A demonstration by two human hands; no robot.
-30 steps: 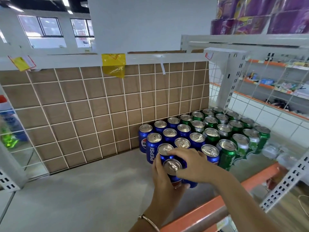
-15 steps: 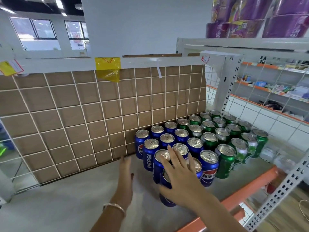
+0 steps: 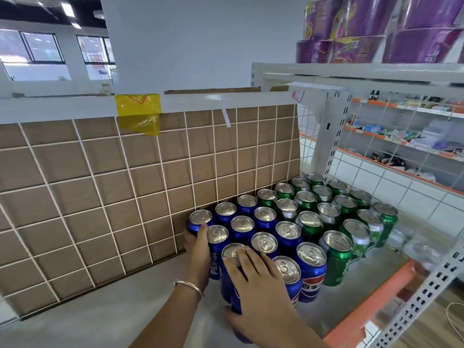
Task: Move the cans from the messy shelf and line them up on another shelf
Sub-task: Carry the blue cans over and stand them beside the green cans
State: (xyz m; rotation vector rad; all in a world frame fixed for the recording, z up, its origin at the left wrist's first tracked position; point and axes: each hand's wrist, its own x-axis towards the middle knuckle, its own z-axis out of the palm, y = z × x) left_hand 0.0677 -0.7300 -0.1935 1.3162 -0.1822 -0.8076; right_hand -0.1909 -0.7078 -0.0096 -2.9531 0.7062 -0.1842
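Blue Pepsi cans [image 3: 288, 232] stand in rows on the grey shelf [image 3: 105, 315], with green cans [image 3: 336, 242] packed to their right. My left hand [image 3: 198, 247] reaches to the rear-left blue can [image 3: 200, 217]; thumb and fingers sit on either side of it. My right hand [image 3: 261, 287] lies over the front blue cans, its straight fingers spread on the lid of one can [image 3: 232, 250] and its thumb against the side of the nearest can [image 3: 242, 335], which is mostly hidden under the palm.
A brown board behind a white wire grid [image 3: 125, 187] backs the shelf. An orange shelf edge [image 3: 371, 315] and a perforated white upright [image 3: 424, 297] bound the front right. Purple packs [image 3: 391, 28] sit on the shelf above. Bare shelf floor lies left of the cans.
My left hand moved forward from the bare shelf floor to the rear-left blue can. My right hand stayed over the front cans, and the view came closer.
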